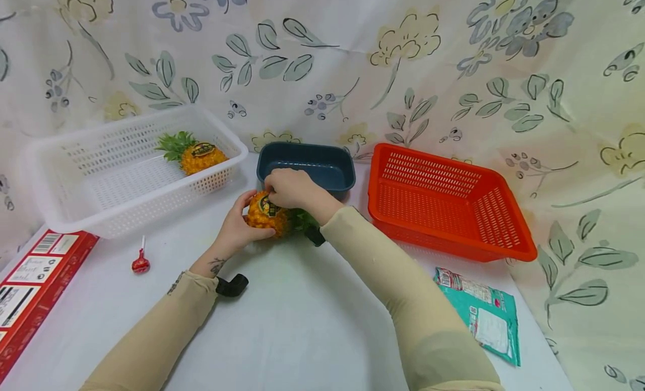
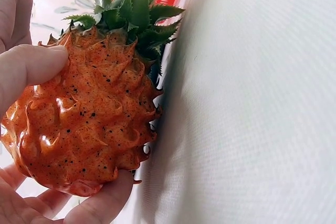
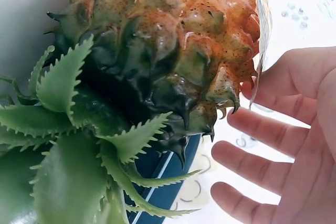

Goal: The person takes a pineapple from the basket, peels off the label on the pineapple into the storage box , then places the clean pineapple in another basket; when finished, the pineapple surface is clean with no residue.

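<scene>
My left hand (image 1: 238,229) grips a small orange pineapple (image 1: 258,218) from its left side, above the white table. In the left wrist view, thumb and fingers wrap the spiky body of the pineapple (image 2: 89,114), its green crown pointing away. Over the fruit, my right hand (image 1: 291,187) pinches the edge of a dark round label (image 1: 267,205). The right wrist view shows that label (image 3: 262,40) edge-on, standing partly off the skin, with thumb and forefinger at its lower edge and the other fingers of the right hand (image 3: 315,142) spread.
A white basket (image 1: 136,212) at the back left holds another labelled pineapple (image 1: 201,158). Behind the hands stands a dark blue basin (image 1: 307,150); right of it, a red basket (image 1: 448,240). A lollipop (image 1: 140,263), a red box (image 1: 55,279) and a teal packet (image 1: 484,310) lie around.
</scene>
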`<state>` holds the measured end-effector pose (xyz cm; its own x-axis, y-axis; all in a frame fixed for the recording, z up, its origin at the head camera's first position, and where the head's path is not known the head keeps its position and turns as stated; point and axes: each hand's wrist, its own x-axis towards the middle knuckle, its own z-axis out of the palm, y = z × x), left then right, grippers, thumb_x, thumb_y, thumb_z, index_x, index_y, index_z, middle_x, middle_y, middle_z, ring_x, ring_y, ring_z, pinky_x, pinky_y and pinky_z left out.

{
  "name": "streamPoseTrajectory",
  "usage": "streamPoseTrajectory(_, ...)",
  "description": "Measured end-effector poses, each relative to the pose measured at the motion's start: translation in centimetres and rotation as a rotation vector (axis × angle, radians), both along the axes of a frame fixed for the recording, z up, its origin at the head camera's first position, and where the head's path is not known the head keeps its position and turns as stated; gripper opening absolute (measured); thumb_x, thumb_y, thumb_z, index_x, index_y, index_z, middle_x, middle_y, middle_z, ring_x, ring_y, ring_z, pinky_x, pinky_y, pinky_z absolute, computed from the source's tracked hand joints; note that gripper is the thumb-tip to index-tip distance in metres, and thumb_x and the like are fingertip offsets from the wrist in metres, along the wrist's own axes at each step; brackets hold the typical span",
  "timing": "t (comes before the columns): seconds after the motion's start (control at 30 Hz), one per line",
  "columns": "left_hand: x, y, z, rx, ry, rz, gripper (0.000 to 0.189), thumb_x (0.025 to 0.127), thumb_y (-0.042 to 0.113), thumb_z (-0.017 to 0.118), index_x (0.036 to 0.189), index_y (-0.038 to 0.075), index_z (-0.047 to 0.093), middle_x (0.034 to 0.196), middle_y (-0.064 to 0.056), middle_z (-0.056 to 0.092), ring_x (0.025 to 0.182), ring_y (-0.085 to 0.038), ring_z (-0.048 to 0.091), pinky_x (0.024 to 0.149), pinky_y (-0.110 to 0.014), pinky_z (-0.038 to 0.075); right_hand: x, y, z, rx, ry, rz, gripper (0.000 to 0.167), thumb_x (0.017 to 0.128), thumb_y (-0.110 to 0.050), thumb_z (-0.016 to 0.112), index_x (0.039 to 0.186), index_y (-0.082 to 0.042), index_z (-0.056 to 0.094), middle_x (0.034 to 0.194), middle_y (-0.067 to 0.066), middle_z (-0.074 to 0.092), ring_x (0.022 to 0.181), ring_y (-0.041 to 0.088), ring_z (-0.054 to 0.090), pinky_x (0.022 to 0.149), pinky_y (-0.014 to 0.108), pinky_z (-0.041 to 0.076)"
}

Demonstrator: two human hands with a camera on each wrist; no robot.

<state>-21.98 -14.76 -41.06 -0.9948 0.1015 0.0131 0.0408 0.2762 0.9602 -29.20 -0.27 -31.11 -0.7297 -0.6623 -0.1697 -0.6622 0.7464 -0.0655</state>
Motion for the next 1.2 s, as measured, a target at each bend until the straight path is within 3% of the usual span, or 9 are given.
streamPoseTrajectory(0.33, 0.2, 0.1, 0.3, -0.003, -0.001, -0.002, 0.099, 0.070, 0.013, 0.080, 0.147, 0.016, 0.017, 0.147, -0.017, 0.023, 0.114, -0.036, 0.045, 0.098, -0.047, 0.039, 0.2, 0.6, 0.1, -0.086, 0.044, 0.024, 0.008, 0.089, -0.022, 0.057, 0.091, -0.017, 0.063, 0.094, -0.002, 0.055, 0.080, 0.014, 0.051, 0.067, 0.026, 0.044)
streamPoseTrajectory(0.6, 0.2, 0.2, 0.2, -0.007, 0.001, 0.002, 0.099, 0.071, 0.013, 0.080, 0.147, 0.015, 0.017, 0.147, -0.017, 0.023, 0.112, -0.037, 0.046, 0.097, -0.047, 0.039, 0.8, 1.7, 1.3, -0.127, 0.088, 0.056, 0.006, 0.086, -0.024, 0.059, 0.086, -0.018, 0.062, 0.095, -0.004, 0.055, 0.079, 0.013, 0.049, 0.065, 0.026, 0.042)
streamPoseTrajectory(0.7, 0.2, 0.2, 0.6, -0.013, -0.004, -0.001, 0.099, 0.071, 0.012, 0.080, 0.147, 0.013, 0.016, 0.147, -0.019, 0.023, 0.113, -0.037, 0.046, 0.097, -0.048, 0.039, 0.9, 2.4, 2.2, -0.173, 0.091, 0.065, 0.006, 0.085, -0.023, 0.060, 0.084, -0.017, 0.062, 0.098, -0.005, 0.056, 0.079, 0.014, 0.049, 0.065, 0.027, 0.042)
streamPoseTrajectory(0.8, 0.8, 0.4, 1.6, -0.018, -0.015, -0.001, 0.097, 0.072, 0.010, 0.078, 0.147, 0.011, 0.016, 0.148, -0.021, 0.022, 0.114, -0.040, 0.044, 0.098, -0.050, 0.038, 0.7, 3.3, 3.0, -0.232, 0.112, 0.053, 0.005, 0.085, -0.020, 0.060, 0.083, -0.016, 0.062, 0.100, -0.003, 0.057, 0.080, 0.015, 0.050, 0.066, 0.028, 0.043)
streamPoseTrajectory(0.93, 1.6, 0.9, 3.2, -0.030, -0.022, 0.003, 0.093, 0.073, 0.005, 0.076, 0.146, 0.008, 0.018, 0.147, -0.022, 0.022, 0.116, -0.042, 0.042, 0.100, -0.053, 0.036, -0.3, 4.5, 3.9, -0.279, 0.176, -0.023, 0.004, 0.085, -0.017, 0.059, 0.082, -0.015, 0.060, 0.092, -0.002, 0.057, 0.075, 0.015, 0.050, 0.063, 0.029, 0.042)
streamPoseTrajectory(1.0, 1.8, 1.0, 3.4, -0.039, -0.023, 0.002, 0.092, 0.074, 0.004, 0.075, 0.146, 0.007, 0.018, 0.147, -0.023, 0.022, 0.116, -0.043, 0.042, 0.100, -0.053, 0.036, -1.0, 5.0, 4.4, -0.271, 0.204, -0.089, 0.006, 0.085, -0.015, 0.056, 0.079, -0.015, 0.058, 0.084, -0.002, 0.054, 0.069, 0.016, 0.048, 0.058, 0.029, 0.038)
streamPoseTrajectory(1.1, 1.7, 1.0, 3.2, -0.040, -0.028, 0.004, 0.093, 0.073, 0.005, 0.076, 0.146, 0.008, 0.018, 0.147, -0.023, 0.022, 0.116, -0.042, 0.043, 0.099, -0.053, 0.037, -2.2, 5.8, 4.9, -0.246, 0.229, -0.207, 0.013, 0.086, -0.013, 0.051, 0.073, -0.013, 0.054, 0.070, 0.000, 0.047, 0.061, 0.017, 0.043, 0.051, 0.028, 0.032)
streamPoseTrajectory(1.2, 1.1, 0.7, 2.2, -0.038, -0.033, 0.008, 0.096, 0.072, 0.009, 0.079, 0.146, 0.011, 0.018, 0.148, -0.020, 0.023, 0.113, -0.041, 0.045, 0.097, -0.052, 0.039, -3.5, 6.5, 5.0, -0.214, 0.238, -0.317, 0.019, 0.086, -0.012, 0.048, 0.068, -0.013, 0.051, 0.061, 0.001, 0.043, 0.057, 0.018, 0.041, 0.048, 0.028, 0.030)
